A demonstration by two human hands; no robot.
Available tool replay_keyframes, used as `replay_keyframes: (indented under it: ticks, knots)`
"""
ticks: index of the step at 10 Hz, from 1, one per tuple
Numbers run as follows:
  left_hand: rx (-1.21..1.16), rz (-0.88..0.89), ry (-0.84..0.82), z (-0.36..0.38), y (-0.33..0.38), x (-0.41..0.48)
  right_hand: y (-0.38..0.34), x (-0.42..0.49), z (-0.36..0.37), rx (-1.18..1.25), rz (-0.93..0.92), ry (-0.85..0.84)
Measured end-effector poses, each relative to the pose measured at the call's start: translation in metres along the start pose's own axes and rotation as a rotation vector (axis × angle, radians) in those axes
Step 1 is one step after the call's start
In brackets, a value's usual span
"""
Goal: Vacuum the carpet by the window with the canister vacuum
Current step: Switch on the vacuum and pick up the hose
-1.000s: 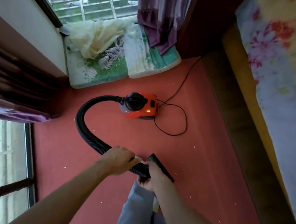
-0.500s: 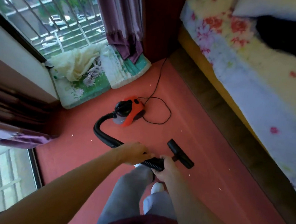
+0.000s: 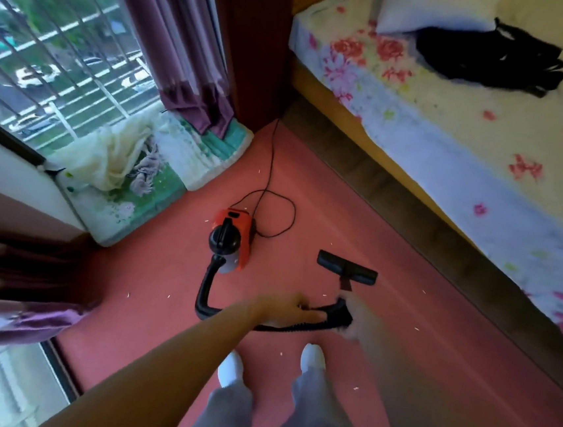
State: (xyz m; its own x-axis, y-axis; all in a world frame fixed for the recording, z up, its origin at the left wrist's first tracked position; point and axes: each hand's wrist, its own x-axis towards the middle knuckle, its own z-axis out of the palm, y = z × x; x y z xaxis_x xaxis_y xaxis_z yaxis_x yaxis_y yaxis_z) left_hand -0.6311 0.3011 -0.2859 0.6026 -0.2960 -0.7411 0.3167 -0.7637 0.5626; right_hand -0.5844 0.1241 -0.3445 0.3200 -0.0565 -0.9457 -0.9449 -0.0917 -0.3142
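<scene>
Over the carpet point(image 3: 157, 270), outstretched left hand point(image 3: 286, 311) holds the hose point(image 3: 205, 287); grip of right hand point(image 3: 354, 318) too blurred to tell.

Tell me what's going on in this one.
A person stands on the red carpet by the window, working a canister vacuum. Their left hand grips the black hose near its front end. The right hand is there too, but too blurred to judge its grip. The floor nozzle lies ahead of them on the carpet, with white specks scattered around.
</scene>
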Motion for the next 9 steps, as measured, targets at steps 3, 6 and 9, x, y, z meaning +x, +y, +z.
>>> replay_keyframes:
  ticks: [3, 6, 9]
  knots:
    - [-0.075, 0.022, -0.106, -0.007, -0.05, -0.008, 0.006, -0.012, 0.036, 0.112, 0.069, 0.075]
    - [-0.199, -0.009, -0.063, 0.004, -0.063, 0.035, -0.003, 0.045, 0.032, 0.102, 0.142, 0.093]
    - [-0.175, -0.035, 0.096, -0.022, -0.077, 0.14, -0.047, 0.16, 0.034, 0.247, 0.166, 0.058]
